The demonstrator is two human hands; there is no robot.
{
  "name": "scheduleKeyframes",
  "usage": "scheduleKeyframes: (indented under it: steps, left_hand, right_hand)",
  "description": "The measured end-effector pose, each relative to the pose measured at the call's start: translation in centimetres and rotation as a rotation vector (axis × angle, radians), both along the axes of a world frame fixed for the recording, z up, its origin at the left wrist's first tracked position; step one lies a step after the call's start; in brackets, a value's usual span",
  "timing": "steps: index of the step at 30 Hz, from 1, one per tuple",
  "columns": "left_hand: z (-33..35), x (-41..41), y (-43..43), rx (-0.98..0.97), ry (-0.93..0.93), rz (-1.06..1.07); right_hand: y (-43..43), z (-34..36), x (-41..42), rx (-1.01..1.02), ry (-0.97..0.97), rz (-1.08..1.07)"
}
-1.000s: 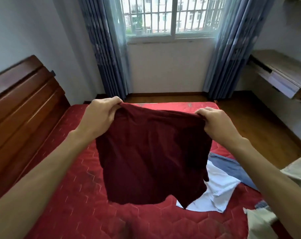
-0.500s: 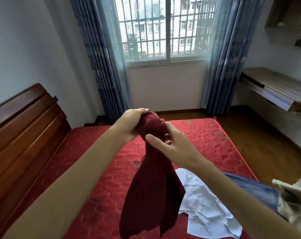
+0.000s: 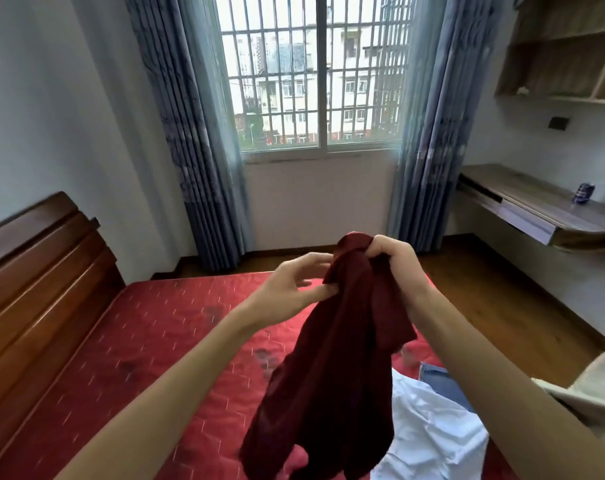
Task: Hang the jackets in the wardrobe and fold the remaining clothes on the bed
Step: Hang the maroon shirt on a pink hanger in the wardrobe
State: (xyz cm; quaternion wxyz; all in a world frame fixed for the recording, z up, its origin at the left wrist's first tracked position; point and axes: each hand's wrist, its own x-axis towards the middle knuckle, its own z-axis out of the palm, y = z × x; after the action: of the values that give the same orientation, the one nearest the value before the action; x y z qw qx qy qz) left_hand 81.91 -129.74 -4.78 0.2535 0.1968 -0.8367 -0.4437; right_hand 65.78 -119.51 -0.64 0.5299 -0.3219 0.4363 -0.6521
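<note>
Both hands hold the maroon garment above the bed: my right hand bunches its top in closed fingers, my left hand pinches an edge, other fingers spread.

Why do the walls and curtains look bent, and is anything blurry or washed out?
Head view: the wide-angle lens bows the curtains and wall edges outward; daylight through the barred window looks pale but readable; the maroon garment hangs dark, its folds hard to make out; the left hand is slightly soft.
</note>
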Motion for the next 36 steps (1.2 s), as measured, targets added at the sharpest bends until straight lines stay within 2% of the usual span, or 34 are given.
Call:
scheduleKeyframes:
  steps: [2,3,4,7,8,11,12,15,19,21,24,26,31,34,36]
  left_hand:
    - [-0.7,-1.0,0.0,0.069,0.05,-0.015]
    - [-0.8,-1.2,-0.1,0.085,0.072,0.014]
    - [-0.9,-1.2,-0.6,0.082,0.086,0.055]
    - [-0.5,-0.4,-2.3,-0.02,0.105,0.185]
    - [-0.2,-0.1,-2.7,-0.053,0.102,0.218]
    - [0.9,0.4,-3.5,-0.141,0.065,0.282]
    - [1.2,0.2,-3.5,-0.199,0.033,0.292]
    - [1.9,-0.6,-2.9,-0.367,-0.012,0.31]
    - [3.4,-1.5,-1.9,-0.411,0.016,0.265]
    - [4.0,-1.4,-1.4,-0.417,-0.004,0.213]
    - [4.5,-0.9,-0.9,-0.358,-0.049,0.117]
    - [4.8,-0.3,-1.0,-0.296,-0.077,0.049]
    - [5.2,0.7,-1.4,-0.203,-0.081,-0.053]
    - [5.4,1.8,-2.1,-0.236,-0.104,-0.03]
    - [5.5,3.3,-3.3,-0.342,-0.172,0.034]
  right_hand:
    - [0.0,-0.1,-0.9,0.004,-0.012,-0.013]
    - [0.0,-0.2,-1.7,0.016,0.05,-0.002]
    - [0.0,-0.5,-2.6,0.044,0.187,-0.006]
    - [0.4,-1.9,-5.7,0.117,0.875,-0.117]
    - [0.7,-2.4,-6.6,0.119,1.024,-0.161]
    - [1.4,-3.8,-7.9,0.103,1.22,-0.277]
    - [1.5,-4.2,-7.6,0.074,1.251,-0.286]
    - [1.9,-4.6,-4.4,-0.122,1.18,-0.227]
    - [1.5,-6.0,0.3,-0.287,1.148,-0.033]
    - [0.5,-7.3,1.1,-0.334,1.197,-0.114]
    - [-0.7,-8.2,1.4,-0.338,1.208,-0.41]
    - [-1.1,-8.5,1.2,-0.317,1.147,-0.504]
    - [-2.4,-9.1,1.5,-0.32,1.232,-0.174]
    - [-3.2,-9.3,1.2,-0.347,1.262,-0.22]
    - [-3.5,-8.7,-0.2,-0.351,1.298,-0.31]
